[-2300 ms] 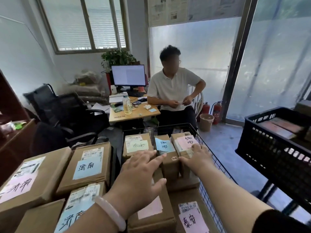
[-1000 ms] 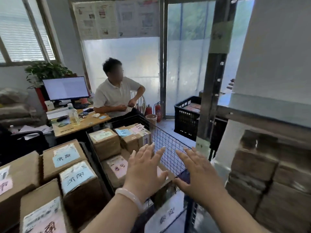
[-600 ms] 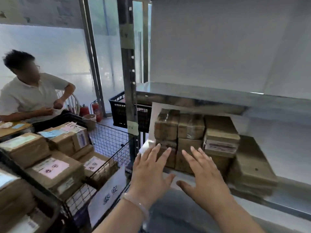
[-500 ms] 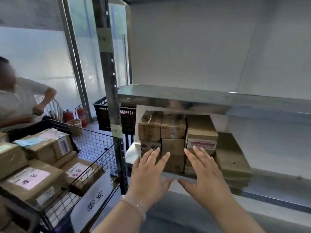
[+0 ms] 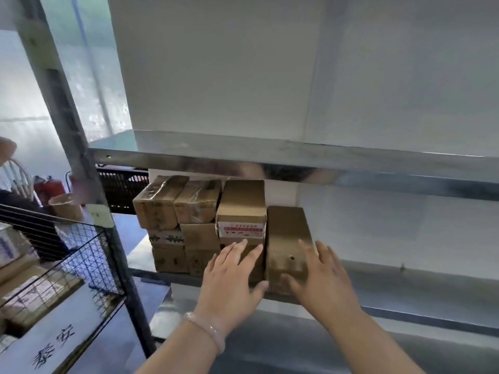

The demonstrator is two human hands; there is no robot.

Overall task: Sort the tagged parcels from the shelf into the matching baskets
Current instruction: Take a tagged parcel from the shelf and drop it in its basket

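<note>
Several brown cardboard parcels are stacked on the metal shelf point(image 5: 405, 276), under an upper shelf board. The rightmost parcel point(image 5: 286, 238) stands lower than the others. A taller parcel with a red and white label point(image 5: 240, 211) is beside it on the left. My left hand point(image 5: 232, 279), with a pale bangle at the wrist, reaches with straight fingers to the front of the stack below that label. My right hand point(image 5: 321, 276) is spread, its fingers at the right side of the rightmost parcel. Neither hand grips anything.
A wire basket point(image 5: 89, 255) with a white sign and parcels inside stands at lower left. The shelf's dark upright post point(image 5: 81, 163) rises between basket and shelf. A black crate point(image 5: 121, 184) shows behind the post. Part of a seated person is at the far left edge.
I have turned from the basket to the shelf. Both hands have moved forward and right, from the air in front of the stack to the rightmost parcels.
</note>
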